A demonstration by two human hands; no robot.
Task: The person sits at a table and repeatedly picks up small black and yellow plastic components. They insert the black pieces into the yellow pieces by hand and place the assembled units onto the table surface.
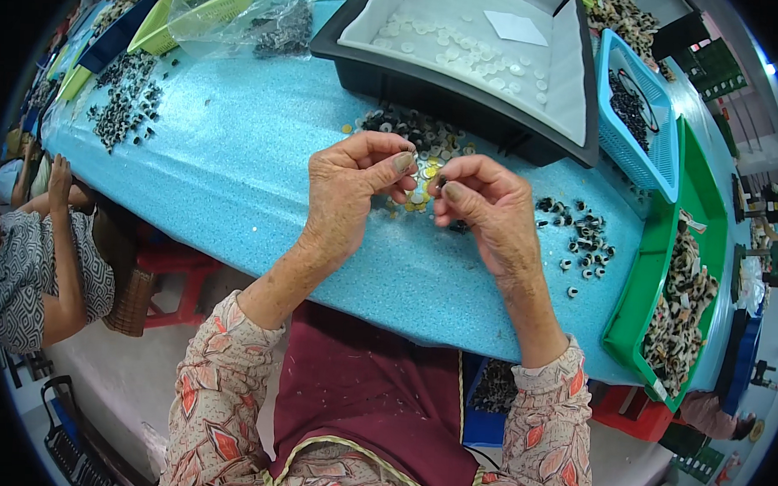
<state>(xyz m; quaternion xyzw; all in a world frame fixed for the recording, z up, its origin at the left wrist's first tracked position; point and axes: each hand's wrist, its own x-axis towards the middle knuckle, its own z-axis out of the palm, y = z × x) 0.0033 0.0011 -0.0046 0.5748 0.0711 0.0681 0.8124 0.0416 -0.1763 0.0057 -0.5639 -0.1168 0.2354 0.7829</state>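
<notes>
Small dark round bead-like piece [441, 182], pinched at the fingertips of the right hand [487, 215] just above the pale and yellow washer-like discs [420, 192] on the speckled turquoise surface [235, 164], with the left hand [352, 188] pressed thumb to forefinger right beside it, on what cannot be made out. Likely to slip and vanish among the loose pieces below if either pinch loosens. Mostly hidden by fingertips; shape unclear.
</notes>
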